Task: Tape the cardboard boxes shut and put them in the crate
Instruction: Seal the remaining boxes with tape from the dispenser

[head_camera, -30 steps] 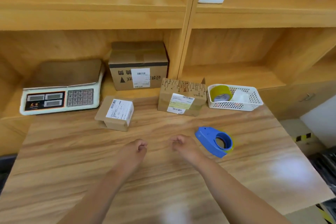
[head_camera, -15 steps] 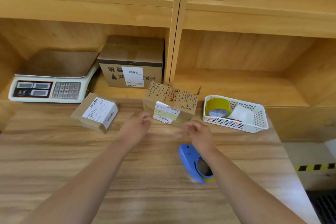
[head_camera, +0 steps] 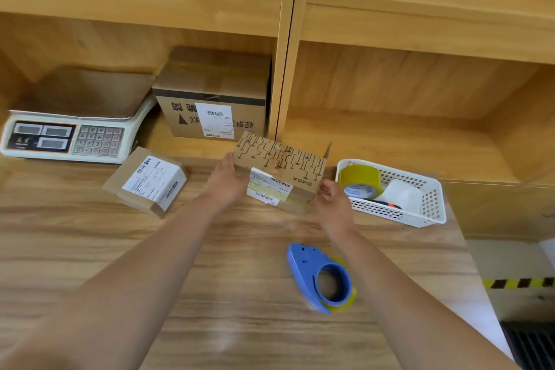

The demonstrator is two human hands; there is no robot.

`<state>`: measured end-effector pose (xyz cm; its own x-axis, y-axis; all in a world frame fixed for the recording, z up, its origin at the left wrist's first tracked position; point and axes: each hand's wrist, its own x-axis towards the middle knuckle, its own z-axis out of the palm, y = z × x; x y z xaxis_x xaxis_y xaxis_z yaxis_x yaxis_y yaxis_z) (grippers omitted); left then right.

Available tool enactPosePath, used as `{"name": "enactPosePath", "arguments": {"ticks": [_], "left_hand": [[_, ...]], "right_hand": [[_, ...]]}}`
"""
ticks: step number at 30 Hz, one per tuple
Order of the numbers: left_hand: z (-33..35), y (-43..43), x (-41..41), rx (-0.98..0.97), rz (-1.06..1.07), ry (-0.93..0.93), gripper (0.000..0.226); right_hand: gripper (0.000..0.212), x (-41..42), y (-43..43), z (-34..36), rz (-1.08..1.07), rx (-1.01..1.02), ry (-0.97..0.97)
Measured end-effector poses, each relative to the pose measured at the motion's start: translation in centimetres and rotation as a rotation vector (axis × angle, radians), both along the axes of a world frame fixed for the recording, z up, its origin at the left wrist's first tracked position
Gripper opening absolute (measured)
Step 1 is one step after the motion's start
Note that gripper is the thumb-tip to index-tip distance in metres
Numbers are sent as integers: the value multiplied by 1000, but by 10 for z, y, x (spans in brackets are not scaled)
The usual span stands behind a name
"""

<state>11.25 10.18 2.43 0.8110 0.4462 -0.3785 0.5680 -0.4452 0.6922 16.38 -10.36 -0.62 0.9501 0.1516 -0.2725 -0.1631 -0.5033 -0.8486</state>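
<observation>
Cardboard box (head_camera: 282, 165), pattern-printed, sits at frame centre, at the far edge of the counter (head_camera: 210, 279). Left grip (head_camera: 225, 186) cups its left end. Right grip (head_camera: 332, 201), fingers curled, meets its right end, closure not discernible. This two-ended hold is presumably for drawing it toward the tape dispenser (head_camera: 322, 276) below.

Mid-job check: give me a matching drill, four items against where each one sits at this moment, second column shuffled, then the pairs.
Things
1. tape dispenser
2. patterned cardboard box
3. yellow tape roll
4. large cardboard box

Places
A. in the white basket
B. in the shelf bay, beside the scale
C. lying on the table, beside the right forearm
D. between the left hand and the right hand

Pairs: 1-C, 2-D, 3-A, 4-B
</observation>
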Motion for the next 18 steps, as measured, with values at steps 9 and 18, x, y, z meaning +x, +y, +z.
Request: {"name": "enactPosePath", "arguments": {"ticks": [9,18], "left_hand": [[-7,19,-37,-10,54,-78,34],[-20,37,-125,10,168,-130,51]], "right_hand": [[28,-29,15,16,14,16,25],[29,-92,40,19,88,-45,41]]}}
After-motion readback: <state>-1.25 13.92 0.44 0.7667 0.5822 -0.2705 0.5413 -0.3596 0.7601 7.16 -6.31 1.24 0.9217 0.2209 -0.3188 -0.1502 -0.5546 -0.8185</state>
